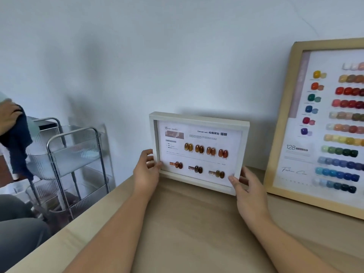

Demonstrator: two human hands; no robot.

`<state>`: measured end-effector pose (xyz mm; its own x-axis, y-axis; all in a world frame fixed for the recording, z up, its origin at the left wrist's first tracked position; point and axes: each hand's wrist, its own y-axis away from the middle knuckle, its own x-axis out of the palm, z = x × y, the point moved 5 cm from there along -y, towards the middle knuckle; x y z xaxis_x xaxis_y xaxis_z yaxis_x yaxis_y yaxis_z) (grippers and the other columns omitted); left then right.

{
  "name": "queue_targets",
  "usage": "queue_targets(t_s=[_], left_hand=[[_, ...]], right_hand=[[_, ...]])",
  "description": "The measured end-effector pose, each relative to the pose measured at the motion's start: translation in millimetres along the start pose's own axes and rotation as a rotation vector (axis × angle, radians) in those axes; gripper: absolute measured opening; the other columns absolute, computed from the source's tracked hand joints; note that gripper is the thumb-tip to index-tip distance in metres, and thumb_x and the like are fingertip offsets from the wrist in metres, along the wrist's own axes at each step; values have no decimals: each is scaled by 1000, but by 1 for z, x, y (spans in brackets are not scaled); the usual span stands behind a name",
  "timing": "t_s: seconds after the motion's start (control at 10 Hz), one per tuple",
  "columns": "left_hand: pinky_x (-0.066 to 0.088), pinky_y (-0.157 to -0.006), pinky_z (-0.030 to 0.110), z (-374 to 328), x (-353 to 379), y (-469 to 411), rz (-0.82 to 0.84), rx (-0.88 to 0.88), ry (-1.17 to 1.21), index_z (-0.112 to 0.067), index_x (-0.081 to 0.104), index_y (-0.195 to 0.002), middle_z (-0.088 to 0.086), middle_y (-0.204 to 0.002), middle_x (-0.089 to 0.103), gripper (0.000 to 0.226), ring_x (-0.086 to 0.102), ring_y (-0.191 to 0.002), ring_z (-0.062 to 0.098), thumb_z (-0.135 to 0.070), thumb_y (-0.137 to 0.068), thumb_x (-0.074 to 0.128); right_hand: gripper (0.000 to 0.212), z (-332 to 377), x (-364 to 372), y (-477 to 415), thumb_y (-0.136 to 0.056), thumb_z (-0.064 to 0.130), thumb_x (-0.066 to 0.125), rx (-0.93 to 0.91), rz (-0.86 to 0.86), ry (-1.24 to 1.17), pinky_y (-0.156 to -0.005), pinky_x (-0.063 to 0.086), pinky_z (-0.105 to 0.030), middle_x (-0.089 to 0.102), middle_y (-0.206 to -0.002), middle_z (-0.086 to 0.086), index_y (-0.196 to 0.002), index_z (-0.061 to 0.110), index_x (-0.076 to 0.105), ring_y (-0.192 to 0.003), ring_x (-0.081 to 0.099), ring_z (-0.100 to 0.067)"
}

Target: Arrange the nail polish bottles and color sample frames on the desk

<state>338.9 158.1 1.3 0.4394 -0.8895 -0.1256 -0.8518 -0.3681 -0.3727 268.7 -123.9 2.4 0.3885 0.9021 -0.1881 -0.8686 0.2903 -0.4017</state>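
While its long axis runs left to right and its glass front faces the camera, one small white rectangular sample frame point(199, 152) stands on the pale wooden desk point(197, 233), against the white wall point(157, 56). Left hand point(146, 170) and right hand point(249, 192) grip its lower corners, fingers curled round the edges. Just right leans one large light-wood colour chart frame point(283, 115). Beyond the desk's left edge stands one chrome trolley point(74, 164).

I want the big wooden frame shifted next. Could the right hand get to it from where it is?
Probably yes. The right hand grips the small white frame at its lower right corner, and only bare desk lies between it and the big wooden frame. It must release first.
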Motion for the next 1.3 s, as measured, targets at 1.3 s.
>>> queue_targets(t_s=[1.3], left_hand=[[41,-71,23,19,48,-44,14,-33,-38,-24,45,-119,-3,-104,56,38,56,-91,11,-21,-86,63]], right_hand=[[47,-30,19,-63,-85,20,65,22,-82,116,-98,42,-32,55,-121,2,-128,18,46,-112,53,-15]])
